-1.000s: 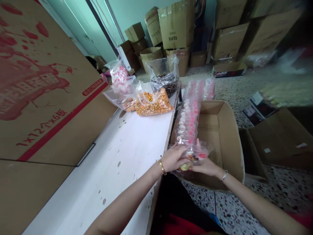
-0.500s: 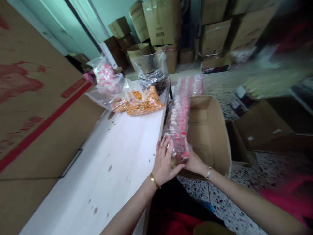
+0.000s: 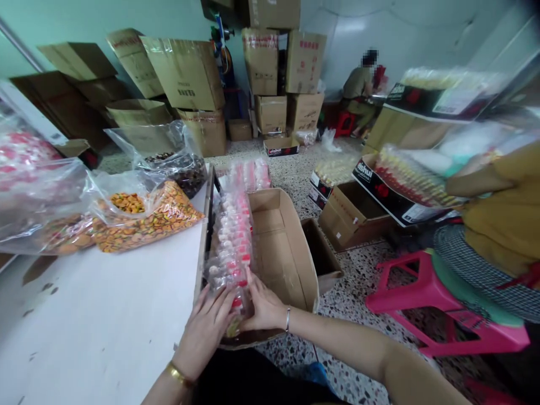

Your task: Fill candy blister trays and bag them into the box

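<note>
Presently, the packet row [image 3: 231, 239] runs lengthwise toward 12 o'clock; the left hand [image 3: 204, 326], fingers spread, and right hand [image 3: 265, 306], thumb apart, both touch its near end.

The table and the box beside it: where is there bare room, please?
Bare: the table between the snack bags and left hand; the box right of the packets. Crowded: the table's far end, the box's left side.

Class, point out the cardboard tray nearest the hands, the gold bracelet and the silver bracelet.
Cardboard tray [image 3: 279, 256]: head view, bare bottom.
Gold bracelet [image 3: 179, 375]: head view, band.
Silver bracelet [image 3: 287, 319]: head view, band.
</note>
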The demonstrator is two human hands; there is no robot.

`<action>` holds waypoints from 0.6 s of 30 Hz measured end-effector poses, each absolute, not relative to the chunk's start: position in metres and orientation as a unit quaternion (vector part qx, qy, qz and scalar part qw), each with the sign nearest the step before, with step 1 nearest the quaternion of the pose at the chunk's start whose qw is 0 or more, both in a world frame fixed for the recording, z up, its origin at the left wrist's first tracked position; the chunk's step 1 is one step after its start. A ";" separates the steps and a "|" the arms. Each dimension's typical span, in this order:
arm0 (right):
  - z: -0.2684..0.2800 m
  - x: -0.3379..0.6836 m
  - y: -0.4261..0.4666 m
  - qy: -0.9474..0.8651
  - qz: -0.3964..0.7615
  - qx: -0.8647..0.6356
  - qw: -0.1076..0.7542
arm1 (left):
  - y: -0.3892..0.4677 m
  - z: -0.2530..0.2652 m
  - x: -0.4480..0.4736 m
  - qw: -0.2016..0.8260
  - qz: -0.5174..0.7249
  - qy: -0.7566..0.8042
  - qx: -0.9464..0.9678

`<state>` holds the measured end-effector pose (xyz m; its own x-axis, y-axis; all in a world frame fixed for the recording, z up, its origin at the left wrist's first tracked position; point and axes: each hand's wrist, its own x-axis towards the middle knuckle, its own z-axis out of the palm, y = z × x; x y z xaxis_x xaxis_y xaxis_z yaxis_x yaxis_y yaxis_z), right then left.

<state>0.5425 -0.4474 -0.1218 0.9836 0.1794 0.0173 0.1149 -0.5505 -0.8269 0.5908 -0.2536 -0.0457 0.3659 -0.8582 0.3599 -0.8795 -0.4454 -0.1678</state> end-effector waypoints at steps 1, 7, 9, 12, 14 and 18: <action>-0.121 0.542 -0.449 -0.088 0.043 -0.882 0.462 | -0.248 -0.048 0.590 0.023 0.206 -0.521 0.828; -0.128 0.537 -0.451 -0.063 0.076 -0.880 0.465 | -0.232 -0.074 0.585 -0.026 0.218 -0.480 0.850; -0.130 0.534 -0.451 -0.034 0.096 -0.867 0.488 | -0.233 -0.080 0.582 -0.034 0.218 -0.467 0.856; -0.129 0.532 -0.451 -0.012 0.127 -0.848 0.515 | -0.237 -0.089 0.576 -0.032 0.205 -0.449 0.869; -0.126 0.533 -0.451 0.001 0.144 -0.840 0.524 | -0.240 -0.092 0.573 -0.037 0.189 -0.438 0.878; -0.118 0.535 -0.447 0.024 0.163 -0.829 0.534 | -0.245 -0.093 0.566 -0.050 0.183 -0.413 0.891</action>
<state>0.5354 -0.4470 -0.1182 0.9455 0.1346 -0.2965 -0.2144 -0.4279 -0.8780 0.5658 -0.2455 -0.0929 0.5926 -0.7536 0.2845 -0.7171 -0.6544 -0.2396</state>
